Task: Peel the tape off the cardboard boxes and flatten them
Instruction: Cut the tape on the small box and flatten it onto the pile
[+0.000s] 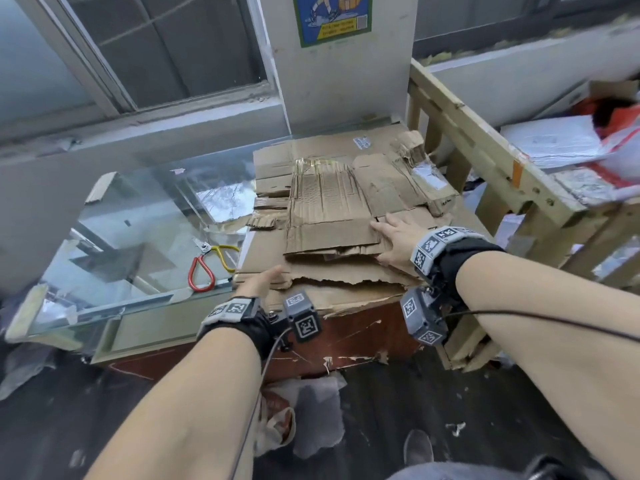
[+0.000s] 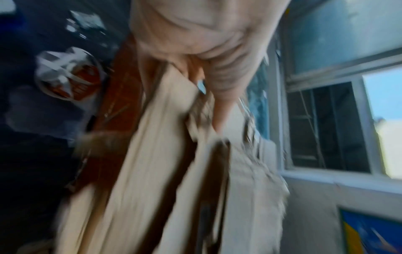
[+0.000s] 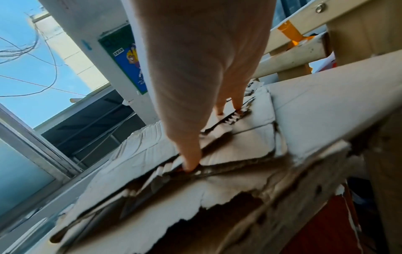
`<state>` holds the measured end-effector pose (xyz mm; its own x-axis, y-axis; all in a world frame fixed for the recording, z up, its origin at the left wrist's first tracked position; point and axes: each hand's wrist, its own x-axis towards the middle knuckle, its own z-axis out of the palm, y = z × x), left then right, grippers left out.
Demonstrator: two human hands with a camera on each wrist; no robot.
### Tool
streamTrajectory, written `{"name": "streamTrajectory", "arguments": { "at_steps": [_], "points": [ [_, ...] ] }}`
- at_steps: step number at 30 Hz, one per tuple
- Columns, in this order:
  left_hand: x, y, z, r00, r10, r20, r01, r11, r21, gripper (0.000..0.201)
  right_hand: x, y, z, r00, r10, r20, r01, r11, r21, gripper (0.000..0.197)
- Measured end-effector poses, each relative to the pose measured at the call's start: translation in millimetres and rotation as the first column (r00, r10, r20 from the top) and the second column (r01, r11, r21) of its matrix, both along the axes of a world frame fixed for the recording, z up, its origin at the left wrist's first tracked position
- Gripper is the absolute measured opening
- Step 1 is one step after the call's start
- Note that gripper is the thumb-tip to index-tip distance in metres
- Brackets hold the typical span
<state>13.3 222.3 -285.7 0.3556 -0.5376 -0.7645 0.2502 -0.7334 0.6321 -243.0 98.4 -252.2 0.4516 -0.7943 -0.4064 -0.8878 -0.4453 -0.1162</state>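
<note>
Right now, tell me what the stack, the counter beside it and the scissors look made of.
Stack: corrugated cardboard, matte brown, fluting bared at torn edges. Counter: clear glass, reflective, pale frame. Scissors: metal blades, glossy red and yellow handles, probably plastic-coated.

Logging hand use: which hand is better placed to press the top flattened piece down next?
Probably right: the right hand already rests open on the top cardboard sheet, while the left hand only reaches the stack's near edge.

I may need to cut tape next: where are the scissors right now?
In the head view, the scissors lie on the glass case, left of the flattened cardboard stack, just beyond the left hand.
</note>
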Motion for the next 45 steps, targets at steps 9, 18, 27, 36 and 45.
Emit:
{"name": "streamTrajectory", "arguments": {
  "at_steps": [9,18,27,36,45],
  "points": [
    [-25,18,18,0.979,-0.022,-0.203,-0.026,0.973,-0.229,0.048,-9,9,-3,0.998,-0.067,0.002,0.067,0.997,0.039,0.103],
    [-25,23,70,0.953,-0.001,-0.302,-0.154,0.859,-0.489,0.021,-4,24,38,0.963,-0.199,0.183,0.208,0.978,-0.032,0.099],
    [-16,49,132,0.927,-0.078,-0.366,-0.217,0.684,-0.696,0.052,14,51,107,0.937,-0.138,0.321,0.206,0.960,-0.189,0.082],
    [-83,15,197,0.909,-0.306,-0.284,-0.060,0.577,-0.815,0.053,-58,67,171,0.859,-0.219,0.463,0.427,0.805,-0.411,0.074],
    [-248,-43,210,0.790,-0.571,-0.225,0.203,0.589,-0.782,0.049,-225,95,165,0.687,-0.507,0.521,0.725,0.534,-0.436,0.070]
  ]
}}
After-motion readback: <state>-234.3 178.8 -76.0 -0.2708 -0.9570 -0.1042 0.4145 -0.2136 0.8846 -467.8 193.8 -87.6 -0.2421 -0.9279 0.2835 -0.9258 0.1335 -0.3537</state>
